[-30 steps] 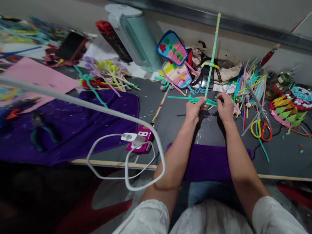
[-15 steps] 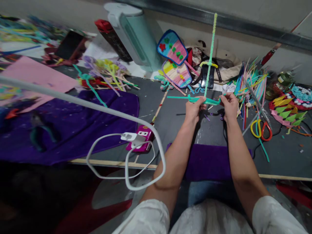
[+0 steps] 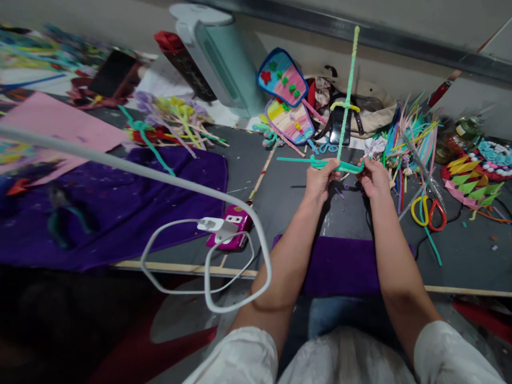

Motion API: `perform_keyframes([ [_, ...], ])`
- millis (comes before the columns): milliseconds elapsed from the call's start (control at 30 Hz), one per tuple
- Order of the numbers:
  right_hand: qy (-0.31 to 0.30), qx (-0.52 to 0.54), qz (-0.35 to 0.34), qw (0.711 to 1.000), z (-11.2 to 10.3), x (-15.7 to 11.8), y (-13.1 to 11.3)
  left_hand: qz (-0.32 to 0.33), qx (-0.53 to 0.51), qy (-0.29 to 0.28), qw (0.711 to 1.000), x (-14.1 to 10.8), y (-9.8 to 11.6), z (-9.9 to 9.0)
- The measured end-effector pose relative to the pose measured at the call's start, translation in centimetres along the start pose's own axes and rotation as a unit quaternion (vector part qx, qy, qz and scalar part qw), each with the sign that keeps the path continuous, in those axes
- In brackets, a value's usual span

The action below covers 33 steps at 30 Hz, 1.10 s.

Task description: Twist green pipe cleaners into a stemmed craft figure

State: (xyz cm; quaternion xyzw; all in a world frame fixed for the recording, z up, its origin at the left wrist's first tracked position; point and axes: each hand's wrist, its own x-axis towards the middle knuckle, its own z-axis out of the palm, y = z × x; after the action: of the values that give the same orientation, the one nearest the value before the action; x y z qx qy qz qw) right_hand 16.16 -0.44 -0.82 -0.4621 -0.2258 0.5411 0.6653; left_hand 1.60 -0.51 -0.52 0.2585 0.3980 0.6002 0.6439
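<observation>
Between my hands is a craft piece of green pipe cleaners [image 3: 349,167], held level above the grey table. A long pale green and yellow stem [image 3: 349,80] rises from it, with a short yellow crosspiece [image 3: 352,107] partway up. My left hand [image 3: 321,177] pinches the piece near the foot of the stem, and a straight green end [image 3: 294,159] sticks out past it to the left. At the other end, the fingers of my right hand [image 3: 373,176] are closed on the piece's right tip. Fingertips hide the exact grip points.
Scissors [image 3: 428,213] and a heap of pipe cleaners [image 3: 420,136] lie to the right. Behind stand a pale kettle [image 3: 224,64] and two fan-shaped crafts [image 3: 283,80]. A white cable [image 3: 240,200] loops across the left foreground above a pink power strip [image 3: 232,226]. Pliers [image 3: 68,213] rest on purple cloth.
The stem and green piece have shifted very slightly right and the stem's top is a little lower. My right hand has moved slightly left, its fingers closer around the right tip.
</observation>
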Motion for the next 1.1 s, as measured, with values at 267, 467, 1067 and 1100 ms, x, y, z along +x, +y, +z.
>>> perform_keyframes([
  [267,0.081,-0.376,-0.298,0.873,-0.1,-0.6,0.5,0.066,0.040,0.006,0.997,-0.3,-0.3,0.2],
  [467,0.088,-0.524,-0.326,0.782,0.1,-1.5,0.3,0.120,0.081,0.001,0.989,-0.5,-0.4,0.4],
  [1067,0.078,-0.612,-0.317,0.720,0.3,-2.2,-0.4,0.095,0.067,0.005,0.993,-0.1,-0.2,0.0],
  [1100,0.078,-0.612,-0.319,0.719,0.3,-2.2,-0.4,0.089,0.064,0.008,0.994,-0.1,-0.2,0.0],
])
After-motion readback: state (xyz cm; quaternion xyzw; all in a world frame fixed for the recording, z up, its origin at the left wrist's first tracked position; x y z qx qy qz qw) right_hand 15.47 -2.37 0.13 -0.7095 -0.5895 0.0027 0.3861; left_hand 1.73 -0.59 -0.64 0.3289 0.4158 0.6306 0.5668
